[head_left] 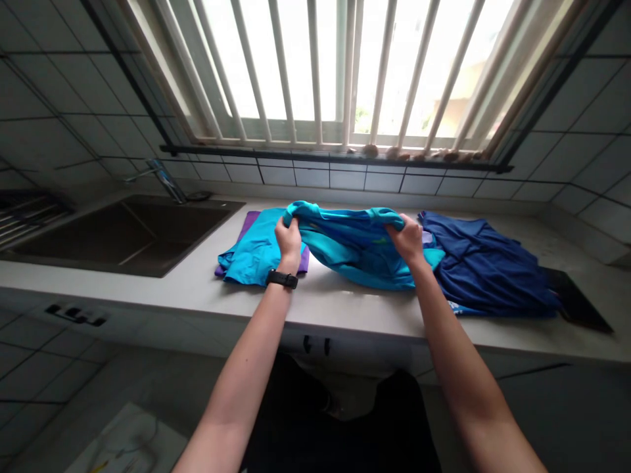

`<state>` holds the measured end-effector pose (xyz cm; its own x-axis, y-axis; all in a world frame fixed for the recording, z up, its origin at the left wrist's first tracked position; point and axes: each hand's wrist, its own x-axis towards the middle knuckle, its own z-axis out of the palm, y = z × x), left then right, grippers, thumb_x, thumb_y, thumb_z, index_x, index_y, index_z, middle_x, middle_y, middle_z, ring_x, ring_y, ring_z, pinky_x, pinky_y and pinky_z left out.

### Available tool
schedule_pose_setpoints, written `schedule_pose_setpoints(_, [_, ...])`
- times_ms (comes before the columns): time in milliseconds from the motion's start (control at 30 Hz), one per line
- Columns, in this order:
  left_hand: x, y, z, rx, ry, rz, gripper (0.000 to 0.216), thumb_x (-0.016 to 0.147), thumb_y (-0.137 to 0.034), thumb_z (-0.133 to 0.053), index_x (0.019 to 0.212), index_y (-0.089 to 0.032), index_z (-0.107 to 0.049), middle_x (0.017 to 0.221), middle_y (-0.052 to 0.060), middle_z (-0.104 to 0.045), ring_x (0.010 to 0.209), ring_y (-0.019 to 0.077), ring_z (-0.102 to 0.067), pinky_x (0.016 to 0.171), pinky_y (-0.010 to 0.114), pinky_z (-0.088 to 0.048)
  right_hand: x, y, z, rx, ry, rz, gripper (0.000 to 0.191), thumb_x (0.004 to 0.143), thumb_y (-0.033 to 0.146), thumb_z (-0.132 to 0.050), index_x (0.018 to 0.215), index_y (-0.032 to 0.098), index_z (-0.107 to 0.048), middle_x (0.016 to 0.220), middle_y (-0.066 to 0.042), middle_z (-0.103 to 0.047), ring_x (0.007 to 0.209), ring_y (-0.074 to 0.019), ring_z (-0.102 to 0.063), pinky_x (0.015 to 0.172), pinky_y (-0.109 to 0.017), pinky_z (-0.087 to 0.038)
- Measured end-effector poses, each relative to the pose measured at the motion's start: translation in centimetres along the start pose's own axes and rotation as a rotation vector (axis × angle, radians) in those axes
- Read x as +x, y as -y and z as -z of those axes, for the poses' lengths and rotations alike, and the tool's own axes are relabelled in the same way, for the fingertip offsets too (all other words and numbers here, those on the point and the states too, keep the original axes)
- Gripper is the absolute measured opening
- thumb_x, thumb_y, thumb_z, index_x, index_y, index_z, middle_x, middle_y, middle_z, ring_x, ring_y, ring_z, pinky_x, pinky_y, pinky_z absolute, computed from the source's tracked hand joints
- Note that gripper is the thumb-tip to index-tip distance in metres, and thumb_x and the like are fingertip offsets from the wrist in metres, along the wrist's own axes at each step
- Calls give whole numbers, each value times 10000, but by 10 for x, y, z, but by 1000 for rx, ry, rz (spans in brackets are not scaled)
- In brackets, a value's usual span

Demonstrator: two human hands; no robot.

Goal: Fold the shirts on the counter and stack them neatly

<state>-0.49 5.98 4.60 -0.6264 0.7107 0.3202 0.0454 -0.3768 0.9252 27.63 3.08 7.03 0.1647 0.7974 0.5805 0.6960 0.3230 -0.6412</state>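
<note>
A turquoise and blue garment [345, 244] is stretched between my two hands above the counter, its lower folds sagging onto or near the surface. My left hand [288, 240] is closed around its left edge, and a black watch sits on that wrist. My right hand [407, 238] grips the opposite edge. Left of the garment lies a folded turquoise cloth [256, 253] on top of a purple cloth [250, 222]. On the right, close to my right forearm, a dark blue garment [486, 266] is spread in loose folds.
The white counter [340, 305] runs along a tiled wall below a barred window [335, 79]. A dark sink [133, 230] with a faucet [165, 180] is at the left. A flat black object [584, 305] sticks out beneath the dark blue garment. Small roundish objects [369, 151] line the sill.
</note>
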Motion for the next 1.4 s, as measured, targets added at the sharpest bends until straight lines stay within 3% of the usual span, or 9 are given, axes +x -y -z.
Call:
schedule_pose_setpoints(133, [35,-49,19,-83,54,-182,231,825,-242,-795,762,-181,-581,718,-38,-589,775,132,-603,716,245,-495,30,23,49,-19,267,133,339,716,349,-833,689,229,-518,663,27,-564,694,-173,-514,677,-305,-401])
schedule_pose_setpoints(233, [56,-98,33,-103,137,-320,306,837,-322,-833,806,-188,-560,700,-58,-553,740,108,-588,665,229,-491,55,49,93,-41,284,254,255,739,252,-827,753,207,-577,740,8,-597,743,-164,-505,712,-317,-411])
schedule_pose_setpoints(400, [60,-164,46,-74,167,-547,390,838,-374,-856,826,-221,-498,716,-68,-536,739,94,-559,638,215,-472,72,81,137,-60,-439,295,213,881,132,-536,769,281,-435,795,-30,-518,794,-184,-501,803,-363,-408])
schedule_pose_setpoints(467, [54,-171,46,-68,170,-582,388,857,-385,-833,806,-225,-482,711,-62,-518,733,100,-547,626,220,-451,71,79,136,-14,-499,267,165,869,117,-534,843,268,-472,850,-50,-540,837,-200,-533,815,-366,-421])
schedule_pose_setpoints(633, [45,-122,32,71,218,-395,255,773,-193,-811,756,-206,-557,660,-56,-558,640,106,-484,585,240,-395,61,24,92,-55,-108,26,129,811,103,-581,899,193,-614,812,-60,-594,829,-211,-591,831,-368,-455])
schedule_pose_setpoints(767, [41,-49,20,252,462,-173,127,711,-128,-706,665,-190,-606,597,-42,-573,649,148,-537,636,253,-434,42,-26,42,-192,136,-137,146,689,122,-569,765,193,-672,767,-70,-630,815,-254,-621,817,-382,-504])
schedule_pose_setpoints(967, [27,19,19,408,893,-116,166,530,-109,-734,630,-215,-654,697,35,-709,687,228,-625,697,333,-520,5,-56,-4,-210,270,50,526,569,47,-546,1038,185,-741,1151,-127,-691,1069,-295,-669,945,-386,-531])
schedule_pose_setpoints(1167, [20,34,13,353,736,-159,352,476,-290,-929,694,-249,-656,651,45,-660,703,259,-648,637,301,-492,-9,-50,-22,-129,557,296,565,644,2,-562,1105,260,-761,1158,-53,-752,1090,-254,-675,1033,-373,-488])
schedule_pose_setpoints(1400, [7,4,29,169,844,-4,300,694,-458,-816,676,-196,-671,670,23,-642,619,178,-571,580,287,-480,-3,-38,-12,159,560,150,285,706,113,-544,805,222,-787,828,-22,-763,731,-176,-634,726,-286,-500])
